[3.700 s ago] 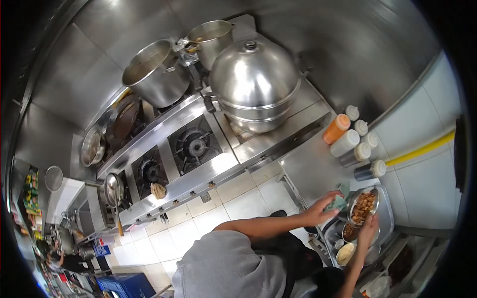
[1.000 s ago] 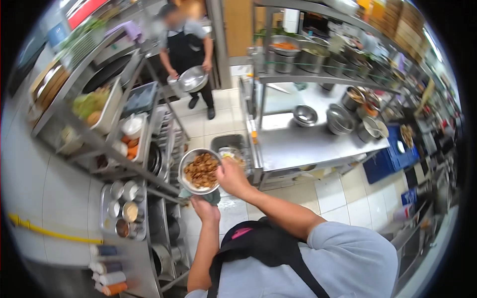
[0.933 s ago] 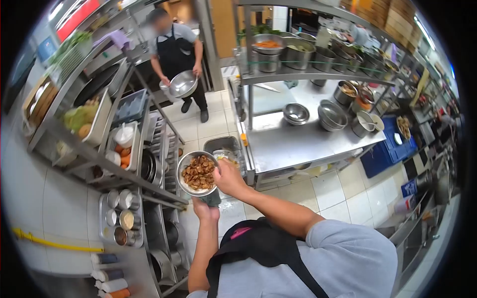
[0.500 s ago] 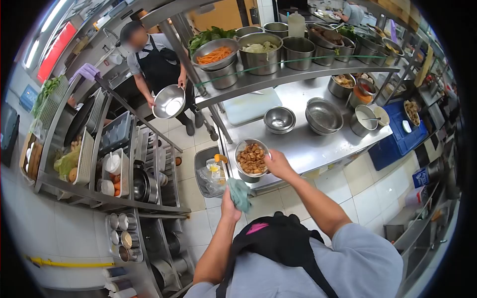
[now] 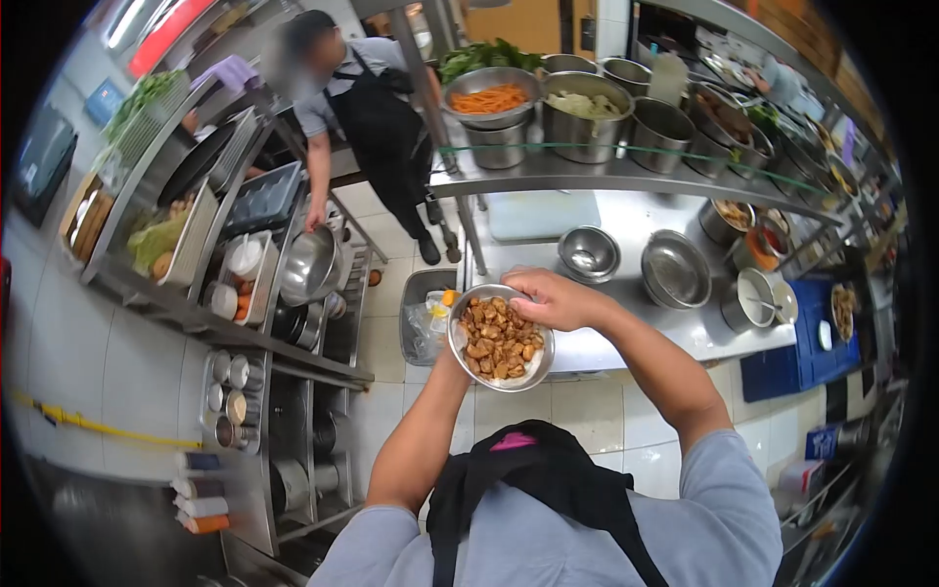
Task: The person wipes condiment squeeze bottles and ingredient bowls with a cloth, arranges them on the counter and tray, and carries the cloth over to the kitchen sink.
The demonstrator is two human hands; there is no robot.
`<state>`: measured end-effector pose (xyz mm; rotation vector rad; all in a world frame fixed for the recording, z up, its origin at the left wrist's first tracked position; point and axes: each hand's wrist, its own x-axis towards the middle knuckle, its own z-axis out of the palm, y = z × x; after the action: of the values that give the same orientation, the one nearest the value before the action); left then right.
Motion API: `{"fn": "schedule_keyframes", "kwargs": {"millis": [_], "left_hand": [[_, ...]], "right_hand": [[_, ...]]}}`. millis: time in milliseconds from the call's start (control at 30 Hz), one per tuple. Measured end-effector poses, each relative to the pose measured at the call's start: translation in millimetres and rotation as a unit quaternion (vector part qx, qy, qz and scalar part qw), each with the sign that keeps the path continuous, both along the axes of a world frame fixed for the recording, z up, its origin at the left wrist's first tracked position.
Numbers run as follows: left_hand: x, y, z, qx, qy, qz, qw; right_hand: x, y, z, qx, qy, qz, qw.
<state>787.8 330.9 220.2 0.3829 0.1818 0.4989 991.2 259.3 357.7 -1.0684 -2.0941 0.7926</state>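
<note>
My right hand (image 5: 556, 298) grips the rim of a metal bowl (image 5: 511, 385), thumb over the edge. Browned chunks of food (image 5: 499, 338), which look like cooked meat, fill the bowl, and it is tilted toward me. My left forearm (image 5: 430, 406) runs up to the bowl's left side. Behind and under the bowl, my left hand is hidden, fingers included. No cloth shows at this moment.
A co-worker (image 5: 377, 117) stands at the far left, one hand at a large steel bowl (image 5: 311, 264) by the rack (image 5: 303, 347). Beyond my bowl is a steel counter (image 5: 626, 328) with metal bowls (image 5: 589, 254) and a white cutting board (image 5: 543, 215). A grey bin (image 5: 416, 347) stands below.
The bowl of food has come closer to me. My left hand has moved up behind it, and the green cloth has gone out of sight. The co-worker's bowl has moved to the rack.
</note>
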Motion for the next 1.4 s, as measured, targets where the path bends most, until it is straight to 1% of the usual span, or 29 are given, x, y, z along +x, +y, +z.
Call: {"fn": "schedule_keyframes", "kwargs": {"millis": [33, 133, 167, 200, 267, 333, 367, 400, 433, 467, 533, 600, 667, 733, 767, 800, 833, 867, 933, 967, 1000, 1100, 1133, 1167, 1200, 1233, 1267, 1333, 1400], "left_hand": [[-6.1, 0.0, -4.0, 0.031, -0.013, 0.002, 0.999], [-30.3, -35.9, 58.1, -0.001, -0.081, 0.030, 0.996], [-38.6, -36.0, 33.0, 0.016, -0.089, 0.067, 0.994], [-47.7, -44.7, 47.8, 0.020, -0.089, 0.082, 0.992], [-69.3, -61.8, 74.6, -0.089, -0.003, 0.162, 0.983], [-76.9, -69.6, 36.4, -0.015, -0.191, -0.016, 0.981], [-82.5, -67.2, -9.8, -0.008, -0.195, -0.002, 0.981], [-89.1, -62.6, -67.3, 0.062, -0.093, 0.021, 0.993], [-97.1, -59.1, -93.9, 0.127, 0.011, 0.044, 0.991], [-110.5, -49.1, -86.1, -0.089, -0.216, -0.166, 0.958], [-185.7, -59.6, -54.5, -0.082, 0.024, -0.002, 0.996], [-259.2, -61.2, 10.4, -0.029, 0.063, 0.157, 0.985], [-300.2, -57.2, 53.8, -0.031, 0.134, 0.394, 0.909], [-340.2, -36.3, 48.1, 0.085, 0.155, 0.532, 0.828], [-349.0, -33.4, 52.0, 0.101, 0.195, 0.569, 0.792], [-350.4, -38.4, 57.5, 0.098, 0.194, 0.580, 0.785], [-345.9, -42.7, 63.2, 0.261, 0.388, 0.641, 0.609], [-343.0, -43.9, 66.7, 0.393, 0.549, 0.636, 0.373], [-347.5, -54.1, 52.9, 0.385, 0.561, 0.643, 0.351], [-353.6, -57.9, 39.2, 0.382, 0.564, 0.636, 0.363], [-365.2, -63.1, 17.3, 0.404, 0.565, 0.629, 0.348], [-417.5, -81.7, -20.0, 0.437, 0.603, 0.574, 0.342], [-437.1, -87.0, -30.8, 0.386, 0.590, 0.545, 0.454], [-453.2, -93.2, -39.2, 0.329, 0.567, 0.507, 0.559], [-465.5, -98.3, -44.8, 0.323, 0.569, 0.514, 0.555], [-477.7, -99.7, -49.1, 0.220, 0.450, 0.610, 0.615], [-489.7, -101.3, -51.4, 0.111, 0.311, 0.682, 0.653], [-504.7, -106.4, -2.6, 0.107, 0.268, 0.714, 0.638], [-513.8, -98.9, 25.7, 0.268, 0.474, 0.713, 0.442]], "right_hand": [[-6.6, 9.2, -0.8, 0.000, -0.001, 0.016, 1.000], [-38.9, 33.3, -5.3, 0.023, 0.027, 0.104, 0.994], [-53.3, 39.8, -4.8, 0.005, 0.043, 0.129, 0.991], [-69.4, 46.9, -2.1, -0.010, 0.058, 0.154, 0.986], [-104.7, 49.5, 8.9, -0.028, 0.096, 0.154, 0.983], [-135.6, 60.2, 14.7, -0.050, 0.132, 0.153, 0.978], [-146.9, 70.5, 10.9, -0.101, 0.132, 0.120, 0.979], [-158.0, 80.8, 3.9, -0.153, 0.130, 0.085, 0.976], [-169.8, 97.6, -8.4, -0.110, 0.142, 0.056, 0.982], [-182.7, 103.2, -0.8, -0.101, 0.126, 0.014, 0.987], [-211.9, 115.1, -3.1, -0.039, 0.103, -0.064, 0.992], [-246.6, 119.1, -5.0, -0.016, 0.120, -0.094, 0.988], [-284.1, 124.6, -7.9, -0.061, 0.141, -0.169, 0.974], [-326.8, 144.3, -41.3, -0.068, 0.137, -0.191, 0.970], [-356.5, 142.6, -44.7, -0.095, 0.177, -0.208, 0.957], [-386.6, 141.6, -48.7, -0.122, 0.216, -0.225, 0.942], [-415.9, 142.3, -50.9, -0.117, 0.244, -0.234, 0.934], [-441.6, 142.3, -49.2, -0.137, 0.290, -0.213, 0.923], [-485.1, 138.2, -44.8, -0.101, 0.253, -0.215, 0.938], [-502.2, 127.2, -26.2, -0.079, 0.202, -0.213, 0.953], [-518.0, 127.6, -26.1, -0.080, 0.202, -0.205, 0.954], [-554.5, 136.3, -41.8, 0.016, 0.172, -0.195, 0.965], [-563.3, 140.5, -52.5, 0.015, 0.171, -0.186, 0.968], [-573.6, 138.1, -52.3, -0.108, 0.240, -0.184, 0.947], [-582.3, 137.5, -53.0, -0.229, 0.302, -0.178, 0.908], [-585.9, 139.0, -55.6, -0.248, 0.247, -0.164, 0.922], [-596.3, 136.6, -57.8, -0.248, 0.246, -0.157, 0.924], [-612.8, 127.5, -64.9, -0.256, 0.289, -0.140, 0.912], [-632.2, 108.6, -63.8, -0.276, 0.294, -0.114, 0.908]]}}
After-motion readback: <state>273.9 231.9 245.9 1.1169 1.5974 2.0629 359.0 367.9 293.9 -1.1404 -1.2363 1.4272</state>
